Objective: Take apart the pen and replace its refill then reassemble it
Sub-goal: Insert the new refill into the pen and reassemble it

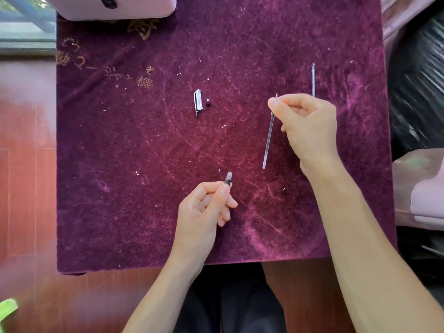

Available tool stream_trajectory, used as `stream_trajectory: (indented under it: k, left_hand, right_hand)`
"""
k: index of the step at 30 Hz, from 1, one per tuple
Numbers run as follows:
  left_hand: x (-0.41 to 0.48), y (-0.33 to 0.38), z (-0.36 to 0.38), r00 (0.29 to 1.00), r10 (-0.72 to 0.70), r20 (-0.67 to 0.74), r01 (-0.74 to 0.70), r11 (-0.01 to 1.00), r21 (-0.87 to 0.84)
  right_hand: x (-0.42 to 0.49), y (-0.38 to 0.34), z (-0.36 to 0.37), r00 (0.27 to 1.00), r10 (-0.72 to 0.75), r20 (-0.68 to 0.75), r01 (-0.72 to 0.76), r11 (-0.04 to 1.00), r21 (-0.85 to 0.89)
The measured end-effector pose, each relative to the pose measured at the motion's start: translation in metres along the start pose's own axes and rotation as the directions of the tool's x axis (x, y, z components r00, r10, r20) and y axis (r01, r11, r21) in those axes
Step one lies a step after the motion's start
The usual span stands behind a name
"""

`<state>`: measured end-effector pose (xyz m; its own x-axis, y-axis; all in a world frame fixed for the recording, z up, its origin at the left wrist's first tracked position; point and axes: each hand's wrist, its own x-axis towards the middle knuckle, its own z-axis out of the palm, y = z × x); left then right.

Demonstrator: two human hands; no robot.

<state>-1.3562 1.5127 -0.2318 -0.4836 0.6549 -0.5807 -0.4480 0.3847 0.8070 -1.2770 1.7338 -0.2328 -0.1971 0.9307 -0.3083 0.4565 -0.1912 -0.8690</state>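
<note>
I see my right hand (310, 126) raised over the tabletop (144, 188), its fingers (278, 104) pinched narrow on a thin refill (268, 143). The grip sits near the refill's upper end: a short pointed tip pokes out just beyond the fingertips, and the long grey shaft hangs down and toward me, slanting slightly leftward, its lower end free. I cannot tell whether that end touches the cloth.

My left hand (204, 212) is nearer to me and to the left, fingers curled closed around a dark pen barrel (227, 180). Only the barrel's far end shows past the thumb and forefinger, a dark collar ending in a silvery threaded neck that points away from me. The rest is hidden in the fist. The refill's lower end lies beyond and to the right of that neck, clearly apart from it.

A second refill (313, 79) lies straight on the purple velvet just behind my right-hand knuckles, partly covered by them. Well beyond my left fingers, toward the middle of the cloth, the silver pen cap (198, 102) lies with its clip, and a small dark piece (208, 103) rests just to its right.
</note>
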Motion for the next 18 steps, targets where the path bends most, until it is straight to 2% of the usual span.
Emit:
stream_trajectory:
  k: [8, 18]
  left_hand:
    - [0.016, 0.007, 0.01, 1.0, -0.022, -0.003, 0.022, 0.999, -0.03]
    - [0.036, 0.018, 0.015, 1.0, -0.027, -0.01, 0.026, 0.999, -0.048]
  right_hand:
    - [0.041, -0.008, 0.012, 0.994, -0.088, -0.057, 0.071, 0.966, -0.249]
    - [0.069, -0.021, 0.025, 0.995, -0.089, -0.048, 0.067, 0.939, -0.338]
